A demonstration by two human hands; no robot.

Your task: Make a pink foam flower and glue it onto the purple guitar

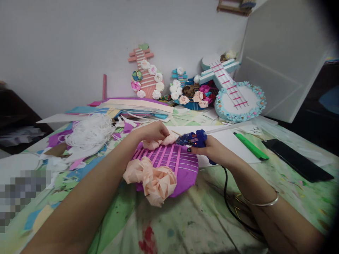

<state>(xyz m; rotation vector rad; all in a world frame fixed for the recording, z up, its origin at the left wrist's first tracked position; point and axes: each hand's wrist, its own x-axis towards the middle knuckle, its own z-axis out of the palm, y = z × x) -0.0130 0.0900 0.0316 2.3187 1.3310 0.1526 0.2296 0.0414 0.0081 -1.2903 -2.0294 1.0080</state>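
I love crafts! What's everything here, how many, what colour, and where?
Hot glue gun: one, blue, centre
Glue stick: one, whitish, in the gun
Round craft: one, purple with pink strips, centre
Paper flowers: several, peach, on that craft
String pile: one, white, left
Paper scraps: many, mixed colours, left
Sheet: one, white, behind gun
Unclear long object: one, green, right
Flat object: one, black, right
Guitar crafts: at least three, pink and blue, back
Cord: one, black, below the gun
Tablecloth: one, stained green, underneath
Wall: one, pale, back
Bangle: one, silver, right arm
Left hand: one, bare, at flowers
Right hand: one, bare, on the gun
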